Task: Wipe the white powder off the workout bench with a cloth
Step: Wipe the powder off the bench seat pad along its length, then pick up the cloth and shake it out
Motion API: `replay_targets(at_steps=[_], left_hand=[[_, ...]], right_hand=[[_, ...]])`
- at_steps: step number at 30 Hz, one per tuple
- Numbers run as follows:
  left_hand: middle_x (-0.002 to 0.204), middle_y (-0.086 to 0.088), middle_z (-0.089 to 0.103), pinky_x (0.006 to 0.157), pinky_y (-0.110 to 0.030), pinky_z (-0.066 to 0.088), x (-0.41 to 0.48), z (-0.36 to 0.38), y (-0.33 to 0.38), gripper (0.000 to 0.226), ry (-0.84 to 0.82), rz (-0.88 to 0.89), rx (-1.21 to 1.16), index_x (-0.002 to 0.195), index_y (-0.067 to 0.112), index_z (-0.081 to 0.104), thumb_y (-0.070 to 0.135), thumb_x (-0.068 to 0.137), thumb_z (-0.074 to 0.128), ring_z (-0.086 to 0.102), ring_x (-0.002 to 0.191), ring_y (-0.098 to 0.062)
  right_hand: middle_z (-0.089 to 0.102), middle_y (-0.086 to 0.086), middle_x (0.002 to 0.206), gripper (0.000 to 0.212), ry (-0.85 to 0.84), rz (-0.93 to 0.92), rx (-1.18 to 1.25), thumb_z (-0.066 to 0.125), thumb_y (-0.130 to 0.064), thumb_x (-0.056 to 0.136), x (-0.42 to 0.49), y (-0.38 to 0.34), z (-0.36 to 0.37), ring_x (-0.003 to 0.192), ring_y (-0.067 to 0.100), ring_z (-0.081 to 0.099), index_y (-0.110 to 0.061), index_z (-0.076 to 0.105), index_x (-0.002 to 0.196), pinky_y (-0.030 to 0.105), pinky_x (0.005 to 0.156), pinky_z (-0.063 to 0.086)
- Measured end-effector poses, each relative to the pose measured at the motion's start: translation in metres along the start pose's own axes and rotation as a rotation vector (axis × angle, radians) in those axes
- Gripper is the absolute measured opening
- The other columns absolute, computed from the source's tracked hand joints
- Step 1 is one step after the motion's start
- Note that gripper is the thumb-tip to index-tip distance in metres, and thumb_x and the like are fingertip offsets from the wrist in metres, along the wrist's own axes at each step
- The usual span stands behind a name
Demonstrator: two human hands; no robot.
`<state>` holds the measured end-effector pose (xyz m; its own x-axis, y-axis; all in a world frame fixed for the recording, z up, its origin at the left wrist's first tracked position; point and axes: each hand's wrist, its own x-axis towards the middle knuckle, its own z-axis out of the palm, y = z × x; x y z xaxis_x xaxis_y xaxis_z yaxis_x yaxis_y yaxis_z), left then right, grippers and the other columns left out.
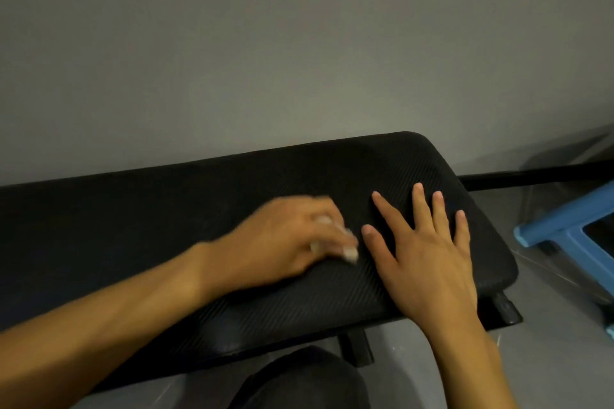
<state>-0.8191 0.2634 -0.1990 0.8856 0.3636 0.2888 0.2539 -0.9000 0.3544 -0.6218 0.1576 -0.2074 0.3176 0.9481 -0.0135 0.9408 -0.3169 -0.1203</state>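
Count: one workout bench [398,156], two hands, one cloth, two black frame feet, one blue stool, one knee.
Workout bench: black, it runs from the left edge to a rounded end on the right, in front of a grey wall. Its ribbed pad is the tabletop [133,226] under both hands.
Left hand [282,236]: blurred, it lies palm down near the middle of the tabletop with its fingers curled over the cloth.
Cloth [351,254]: a small whitish wad, of which only bits show between and under the left fingers. It sits on the pad just left of the right thumb. The blur hides its shape.
Hands together: side by side and close, and whether they touch I cannot tell.
Right hand [428,262]: flat on the pad near the bench's right end, with all five fingers straight and spread. It holds nothing.
Knee [299,382]: in dark cloth, at the bottom edge below the bench.
Frame feet: one [355,349] under the front edge, one [506,309] under the right end.
Stool [564,229]: blue plastic, on the floor to the right and apart from the bench.
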Motion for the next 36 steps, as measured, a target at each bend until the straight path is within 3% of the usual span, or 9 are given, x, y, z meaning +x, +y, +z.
replay_targets(at_steps=[4, 9, 13, 15, 18, 23, 27, 32, 36], left_hand=[[0.121, 0.009, 0.064, 0.070, -0.034, 0.053, -0.018, 0.010, 0.024, 0.028, -0.071, 0.115, 0.050, 0.126, 0.034, 0.069, 0.037, 0.106, 0.049, 0.059, 0.095, -0.012], [0.120, 0.002, 0.064, 0.069, -0.040, 0.056, 0.017, 0.011, 0.000, 0.035, 0.058, -0.092, 0.181, 0.126, 0.029, 0.068, 0.040, 0.100, 0.049, 0.058, 0.095, -0.014], [0.123, 0.007, 0.062, 0.072, -0.036, 0.055, 0.018, 0.014, 0.012, 0.039, -0.080, 0.064, 0.127, 0.129, 0.034, 0.065, 0.048, 0.101, 0.042, 0.058, 0.099, -0.012], [0.121, 0.006, 0.063, 0.073, -0.036, 0.054, 0.025, 0.005, -0.004, 0.039, 0.008, -0.033, 0.183, 0.127, 0.037, 0.066, 0.050, 0.100, 0.041, 0.058, 0.100, -0.012], [0.120, 0.002, 0.063, 0.085, -0.039, 0.052, 0.045, -0.003, -0.043, 0.039, 0.137, -0.325, 0.268, 0.130, 0.031, 0.066, 0.041, 0.096, 0.050, 0.058, 0.106, -0.016], [0.124, 0.007, 0.061, 0.088, -0.034, 0.050, 0.068, 0.008, -0.027, 0.044, -0.047, -0.147, 0.150, 0.131, 0.033, 0.064, 0.049, 0.095, 0.043, 0.056, 0.109, -0.012], [0.120, 0.004, 0.062, 0.091, -0.038, 0.050, 0.077, 0.002, -0.046, 0.034, 0.085, -0.308, 0.222, 0.131, 0.031, 0.064, 0.039, 0.100, 0.053, 0.058, 0.110, -0.016], [0.124, 0.010, 0.061, 0.097, -0.025, 0.047, 0.064, 0.007, -0.021, 0.035, -0.063, -0.092, -0.055, 0.132, 0.032, 0.065, 0.033, 0.098, 0.059, 0.055, 0.112, -0.002], [0.124, 0.012, 0.061, 0.099, -0.021, 0.048, 0.054, 0.006, -0.021, 0.055, 0.122, -0.274, -0.341, 0.146, 0.030, 0.050, 0.026, 0.094, 0.069, 0.058, 0.115, 0.000]], right_hand=[[-0.001, 0.004, 0.166, 0.054, 0.040, 0.005, 0.047, 0.003, -0.056, 0.099, -0.001, 0.001, 0.001, 0.152, 0.025, -0.009, -0.050, 0.008, 0.152, 0.049, 0.123, -0.005], [-0.002, 0.003, 0.166, 0.052, 0.028, 0.010, 0.056, 0.010, -0.054, 0.100, -0.001, 0.000, 0.000, 0.152, 0.025, -0.010, -0.049, 0.008, 0.152, 0.049, 0.123, -0.005], [0.001, 0.004, 0.166, 0.055, 0.048, -0.008, 0.061, 0.004, -0.054, 0.098, -0.001, 0.003, 0.002, 0.152, 0.025, -0.008, -0.048, 0.011, 0.152, 0.048, 0.123, -0.005], [0.003, 0.004, 0.166, 0.055, 0.061, -0.006, 0.076, 0.006, -0.053, 0.098, -0.001, 0.004, 0.002, 0.152, 0.025, -0.006, -0.047, 0.013, 0.152, 0.048, 0.123, -0.005], [0.007, 0.005, 0.165, 0.051, 0.082, 0.000, 0.102, 0.011, -0.048, 0.102, -0.003, 0.003, 0.003, 0.153, 0.025, -0.003, -0.046, 0.018, 0.152, 0.048, 0.123, -0.004], [0.012, 0.005, 0.165, 0.056, 0.095, 0.002, 0.103, 0.010, -0.051, 0.097, -0.003, 0.002, 0.003, 0.153, 0.026, 0.002, -0.043, 0.023, 0.152, 0.049, 0.123, -0.001], [0.014, 0.005, 0.164, 0.056, 0.109, 0.001, 0.093, 0.012, -0.052, 0.098, -0.002, 0.002, 0.004, 0.153, 0.026, 0.005, -0.043, 0.026, 0.151, 0.049, 0.122, 0.000], [0.022, 0.007, 0.162, 0.055, 0.140, 0.002, 0.099, 0.017, -0.050, 0.099, -0.001, 0.004, 0.006, 0.152, 0.028, 0.013, -0.035, 0.033, 0.149, 0.051, 0.123, 0.007], [0.025, 0.007, 0.162, 0.056, 0.171, 0.010, 0.095, 0.020, -0.048, 0.099, -0.001, 0.004, 0.009, 0.151, 0.028, 0.015, -0.030, 0.035, 0.150, 0.052, 0.122, 0.010]])
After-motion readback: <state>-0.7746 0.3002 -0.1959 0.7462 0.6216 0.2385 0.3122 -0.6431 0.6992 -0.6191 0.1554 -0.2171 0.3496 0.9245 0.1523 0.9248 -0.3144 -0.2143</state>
